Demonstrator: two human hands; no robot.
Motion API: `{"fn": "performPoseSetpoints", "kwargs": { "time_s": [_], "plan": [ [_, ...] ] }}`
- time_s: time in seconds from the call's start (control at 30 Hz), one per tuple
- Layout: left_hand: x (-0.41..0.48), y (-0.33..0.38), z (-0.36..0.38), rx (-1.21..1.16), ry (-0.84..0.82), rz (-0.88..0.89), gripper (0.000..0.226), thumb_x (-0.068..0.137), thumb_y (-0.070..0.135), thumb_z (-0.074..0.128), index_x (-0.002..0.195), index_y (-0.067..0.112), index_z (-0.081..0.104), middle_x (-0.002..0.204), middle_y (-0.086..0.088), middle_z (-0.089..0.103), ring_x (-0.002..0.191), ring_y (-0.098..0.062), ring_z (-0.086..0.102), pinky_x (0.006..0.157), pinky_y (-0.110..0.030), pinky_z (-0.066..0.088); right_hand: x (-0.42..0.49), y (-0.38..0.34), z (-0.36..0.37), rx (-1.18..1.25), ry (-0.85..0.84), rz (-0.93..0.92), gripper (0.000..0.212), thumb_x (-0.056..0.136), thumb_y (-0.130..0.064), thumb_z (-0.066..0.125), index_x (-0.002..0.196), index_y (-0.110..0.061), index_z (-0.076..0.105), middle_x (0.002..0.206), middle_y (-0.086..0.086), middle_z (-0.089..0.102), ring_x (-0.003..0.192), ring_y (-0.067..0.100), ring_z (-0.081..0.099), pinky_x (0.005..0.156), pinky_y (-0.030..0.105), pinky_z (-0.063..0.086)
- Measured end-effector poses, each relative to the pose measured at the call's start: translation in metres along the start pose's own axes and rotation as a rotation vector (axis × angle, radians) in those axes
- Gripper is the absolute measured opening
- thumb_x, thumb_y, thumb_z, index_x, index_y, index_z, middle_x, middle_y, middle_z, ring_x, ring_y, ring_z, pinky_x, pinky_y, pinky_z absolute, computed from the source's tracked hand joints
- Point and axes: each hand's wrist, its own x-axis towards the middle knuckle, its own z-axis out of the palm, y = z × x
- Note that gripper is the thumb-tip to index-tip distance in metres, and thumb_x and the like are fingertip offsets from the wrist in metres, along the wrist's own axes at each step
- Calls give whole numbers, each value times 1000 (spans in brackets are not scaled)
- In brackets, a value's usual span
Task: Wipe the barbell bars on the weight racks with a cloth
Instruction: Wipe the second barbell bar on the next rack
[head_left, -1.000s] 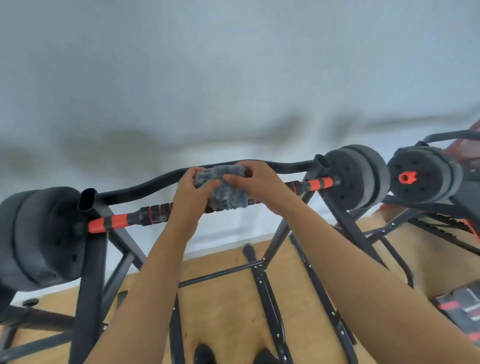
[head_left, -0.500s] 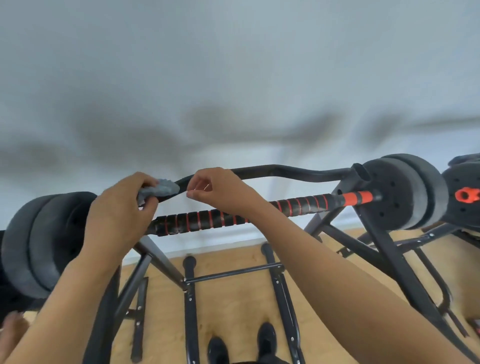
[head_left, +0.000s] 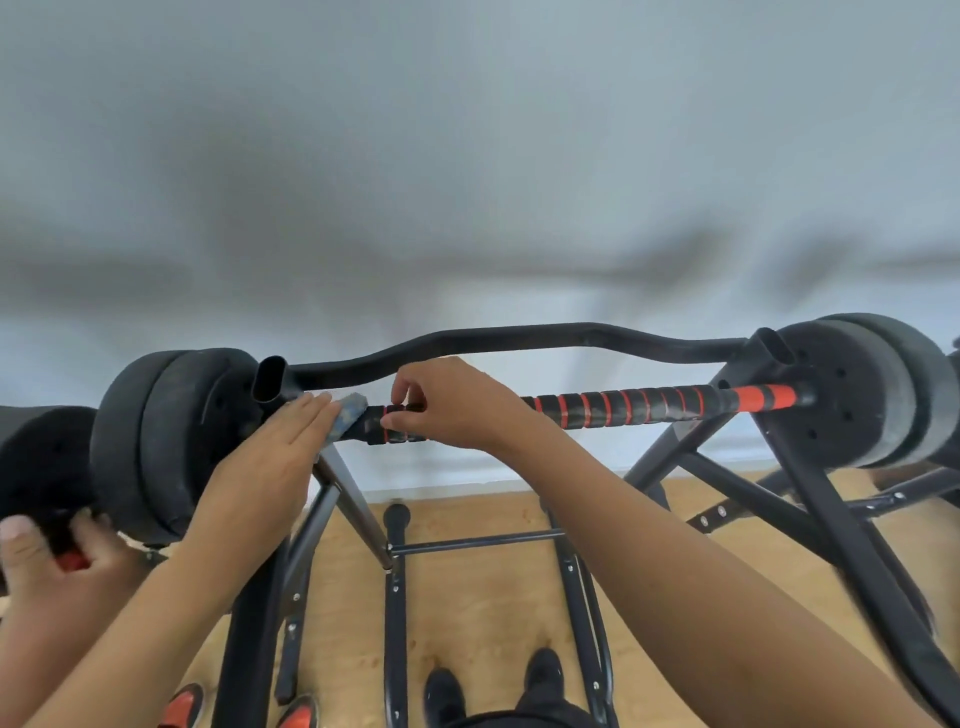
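Note:
The barbell bar (head_left: 613, 408), black with red rings, lies across a black rack between dark weight plates at its left end (head_left: 171, 441) and right end (head_left: 852, 389). My left hand (head_left: 270, 467) presses a blue-grey cloth (head_left: 347, 415) with straight fingers against the bar's left end, beside the rack's open tube top (head_left: 267, 384). Most of the cloth is hidden under the hand. My right hand (head_left: 457, 405) grips the bar just right of the cloth, thumb and fingers curled round it.
A curved black rack rail (head_left: 519, 338) runs behind the bar, close to a pale wall. Black rack legs and crossbars (head_left: 478, 540) stand on the wooden floor below. Another person's hand (head_left: 47, 561) holds something red at the lower left. My black shoes (head_left: 441, 691) show at the bottom.
My left hand went from holding the cloth bunched above the bar to pressing it flat on the bar's left end. My right hand came down and gripped the bar.

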Motion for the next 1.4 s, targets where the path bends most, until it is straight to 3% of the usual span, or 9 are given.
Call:
{"fn": "performPoseSetpoints", "kwargs": {
  "time_s": [0.2, 0.4, 0.57, 0.77, 0.9, 1.07, 1.2, 1.3, 1.4],
  "plan": [
    [-5, 19, 8, -157, 58, -43, 77, 85, -6, 77, 154, 5, 44, 159, -11, 45, 150, -27, 39, 120, -52, 35, -8, 1, 19, -169, 63, -44, 57, 81, -58, 75, 120, -22, 55, 108, -3, 62, 88, 15, 61, 80, 31, 54],
    [5, 26, 11, -201, 27, -42, 88, 77, -20, 75, 156, 5, 43, 160, -10, 42, 149, -22, 33, 126, -18, -1, -4, 3, 25, -201, 72, -50, 37, 88, -46, 73, 112, -23, 58, 96, -4, 57, 81, 14, 59, 81, 36, 56],
    [-25, -1, 15, -105, 8, -32, 90, 71, -28, 72, 152, -2, 42, 160, -16, 42, 147, -32, 42, 128, -27, 9, -2, 4, 24, -202, 67, -61, 28, 89, -45, 72, 103, -23, 60, 90, -6, 56, 76, 12, 58, 75, 32, 53],
    [-3, 34, 19, -199, 25, -86, 89, 80, -20, 73, 152, 5, 29, 160, -10, 32, 149, -25, 28, 126, -50, 24, 0, 6, 24, -184, 72, -61, 27, 87, -43, 75, 100, -23, 61, 89, -7, 57, 77, 11, 57, 75, 33, 54],
    [-14, 17, 23, -123, 19, -60, 93, 74, -22, 74, 155, 1, 36, 162, -13, 36, 148, -26, 35, 128, -22, 0, -3, 9, 18, -176, 40, -64, 38, 85, -46, 76, 110, -21, 62, 97, -4, 61, 85, 13, 59, 79, 32, 54],
    [-32, -5, 27, -58, -25, -162, 93, 79, -21, 64, 159, 0, 21, 168, -15, 22, 155, -29, 23, 123, -58, 30, -6, 13, 14, -155, 50, -44, 52, 83, -48, 78, 122, -20, 58, 109, -2, 63, 91, 14, 61, 80, 29, 53],
    [-12, 33, 21, -104, 24, -76, 86, 82, -11, 67, 159, 2, 32, 164, -15, 35, 154, -28, 31, 129, -43, 17, -3, 12, 13, -205, -28, -14, 34, 87, -51, 73, 102, -23, 61, 87, -6, 61, 77, 11, 58, 65, 25, 42],
    [15, 42, 10, -212, 22, -101, 83, 71, -18, 79, 145, 5, 52, 117, -15, 67, 112, -31, 59, 104, -48, 46, -2, 8, 18, -207, 17, 2, 31, 87, -51, 73, 101, -25, 64, 83, -6, 62, 74, 11, 58, 64, 26, 39],
    [28, 33, -5, -238, -14, -73, 30, 97, -3, 60, 119, 16, 68, 91, -2, 67, 86, -25, 61, 83, -50, 57, -8, 7, 23, -237, 108, -21, 26, 87, -49, 73, 95, -28, 61, 79, -8, 59, 73, 13, 57, 62, 26, 36]
  ]
}}
